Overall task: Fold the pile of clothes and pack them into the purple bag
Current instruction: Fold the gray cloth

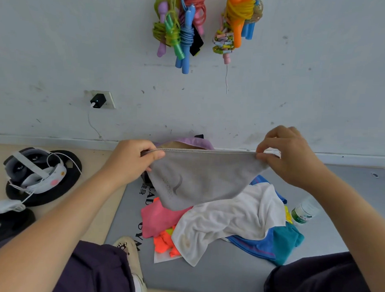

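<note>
A grey cloth [199, 179] hangs stretched in the air between both hands, its top edge taut and level. My left hand [132, 161] grips its left corner and my right hand [289, 153] pinches its right corner. Below it lies the pile of clothes: a white garment [228, 219], a pink piece [160, 216], an orange piece [164, 243] and blue and teal pieces [277, 242]. The purple bag [194, 142] stands against the wall behind the cloth; only its rim shows.
The pile sits on a grey gym mat [226, 276]. A clear bottle with a green label [305, 212] lies right of the pile. Black weight plates [61, 185] with a headset [33, 171] lie at left. Jump ropes [182, 29] hang on the wall. My knees frame the mat.
</note>
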Action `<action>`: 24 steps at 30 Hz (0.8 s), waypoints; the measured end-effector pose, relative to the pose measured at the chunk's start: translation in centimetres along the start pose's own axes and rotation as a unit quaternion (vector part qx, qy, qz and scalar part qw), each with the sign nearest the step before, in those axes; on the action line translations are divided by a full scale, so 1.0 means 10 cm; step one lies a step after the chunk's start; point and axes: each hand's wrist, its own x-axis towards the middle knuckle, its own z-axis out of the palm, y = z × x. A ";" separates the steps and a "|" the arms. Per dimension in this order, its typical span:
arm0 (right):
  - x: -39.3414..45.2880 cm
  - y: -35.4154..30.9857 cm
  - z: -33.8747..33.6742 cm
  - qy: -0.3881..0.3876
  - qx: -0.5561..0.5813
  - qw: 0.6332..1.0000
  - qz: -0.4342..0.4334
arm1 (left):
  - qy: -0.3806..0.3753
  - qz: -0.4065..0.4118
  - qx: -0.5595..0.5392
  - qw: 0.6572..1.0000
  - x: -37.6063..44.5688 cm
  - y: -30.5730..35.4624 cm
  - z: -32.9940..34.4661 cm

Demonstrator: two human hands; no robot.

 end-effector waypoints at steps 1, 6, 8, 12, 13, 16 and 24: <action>0.00 0.01 -0.01 0.000 0.006 1.000 0.005 | 0.003 -0.013 -0.011 1.000 0.00 0.01 -0.01; 0.00 0.10 -0.05 -0.040 0.165 0.976 0.135 | 0.017 -0.055 -0.117 0.991 0.00 0.07 -0.06; -0.01 0.11 -0.10 -0.040 0.281 0.944 0.167 | 0.035 -0.059 -0.168 0.983 0.01 0.08 -0.07; -0.03 0.09 -0.15 -0.030 0.368 0.907 0.201 | 0.113 -0.066 -0.219 0.967 0.01 0.11 -0.08; -0.03 0.07 -0.14 -0.026 0.360 0.910 0.205 | 0.125 -0.058 -0.189 0.972 0.01 0.11 -0.07; -0.06 -0.02 -0.11 -0.057 0.355 0.912 0.197 | 0.107 -0.053 -0.147 0.982 0.03 0.14 0.02; -0.20 -0.47 0.04 -0.282 0.417 0.857 0.113 | -0.014 -0.081 -0.198 0.977 -0.08 0.46 0.41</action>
